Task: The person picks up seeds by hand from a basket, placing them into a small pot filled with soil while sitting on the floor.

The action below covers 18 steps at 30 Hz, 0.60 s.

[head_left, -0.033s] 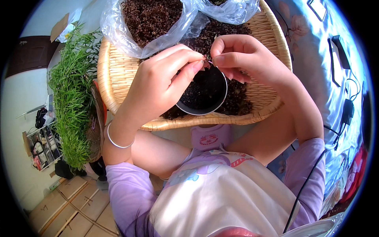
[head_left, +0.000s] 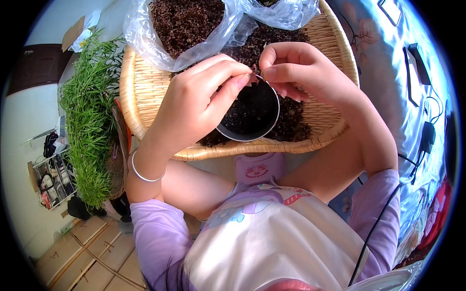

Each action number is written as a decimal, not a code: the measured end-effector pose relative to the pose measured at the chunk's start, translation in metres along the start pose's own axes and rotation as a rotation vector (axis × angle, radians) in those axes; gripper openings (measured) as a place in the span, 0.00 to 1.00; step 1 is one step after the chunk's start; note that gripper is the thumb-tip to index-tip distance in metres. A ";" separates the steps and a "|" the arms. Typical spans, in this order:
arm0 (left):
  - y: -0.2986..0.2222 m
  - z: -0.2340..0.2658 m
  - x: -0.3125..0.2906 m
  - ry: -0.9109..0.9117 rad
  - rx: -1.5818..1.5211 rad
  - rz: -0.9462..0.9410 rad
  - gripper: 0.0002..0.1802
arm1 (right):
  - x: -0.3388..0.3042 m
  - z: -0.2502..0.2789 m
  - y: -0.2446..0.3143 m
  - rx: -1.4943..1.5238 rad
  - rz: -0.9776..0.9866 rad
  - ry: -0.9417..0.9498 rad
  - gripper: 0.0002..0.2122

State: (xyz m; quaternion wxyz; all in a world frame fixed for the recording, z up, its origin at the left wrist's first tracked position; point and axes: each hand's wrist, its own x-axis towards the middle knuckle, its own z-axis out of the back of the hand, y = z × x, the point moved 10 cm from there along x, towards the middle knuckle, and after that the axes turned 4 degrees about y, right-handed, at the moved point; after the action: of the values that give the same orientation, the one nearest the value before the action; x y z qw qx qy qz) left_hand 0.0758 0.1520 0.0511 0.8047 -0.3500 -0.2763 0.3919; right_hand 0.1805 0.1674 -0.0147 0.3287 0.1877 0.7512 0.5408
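My left hand point(head_left: 191, 99) is closed, its thumb and forefinger pinched over the far rim of a round pot point(head_left: 245, 137). A tiny reddish-brown bit shows at those fingertips, too small to name. Close by on the right, my right hand point(head_left: 308, 70) also pinches thumb against forefinger, its other fingers curled; what it holds, if anything, cannot be made out. Dark soil point(head_left: 250, 111) fills the lower part of the pot, which has a pale rim. The pot stands among loose brown soil on a woven tray point(head_left: 145, 92).
Beyond my left hand, a clear plastic bag point(head_left: 138, 26) holds brown growing mix point(head_left: 187, 24). Another clear bag point(head_left: 291, 12) lies at the far side. A bushy green plant point(head_left: 87, 126) stands left of the tray. Black cables point(head_left: 415, 162) run along the patterned cloth at right.
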 end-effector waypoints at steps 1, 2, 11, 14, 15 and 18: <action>0.000 0.000 0.000 0.004 0.001 0.003 0.04 | 0.000 0.001 0.000 0.001 0.006 0.000 0.08; 0.001 -0.001 0.000 0.008 0.002 0.006 0.04 | 0.000 0.002 0.000 0.002 0.011 0.000 0.08; 0.002 -0.005 0.001 0.101 0.161 -0.018 0.08 | 0.000 0.000 -0.001 -0.020 0.004 0.006 0.09; 0.011 -0.002 0.001 0.083 0.117 0.083 0.09 | 0.000 0.002 -0.002 -0.047 0.011 0.010 0.10; 0.014 0.000 0.001 0.066 0.085 0.116 0.10 | 0.000 0.003 -0.001 -0.078 0.020 -0.006 0.10; 0.023 -0.004 0.000 0.048 -0.181 0.194 0.15 | 0.002 0.001 0.004 -0.180 0.049 -0.037 0.10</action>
State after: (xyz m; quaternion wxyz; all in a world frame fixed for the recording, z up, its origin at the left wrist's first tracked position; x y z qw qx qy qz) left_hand 0.0684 0.1606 0.0305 0.7344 -0.4558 -0.2560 0.4329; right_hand 0.1800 0.1709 -0.0117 0.3450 0.1857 0.6885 0.6103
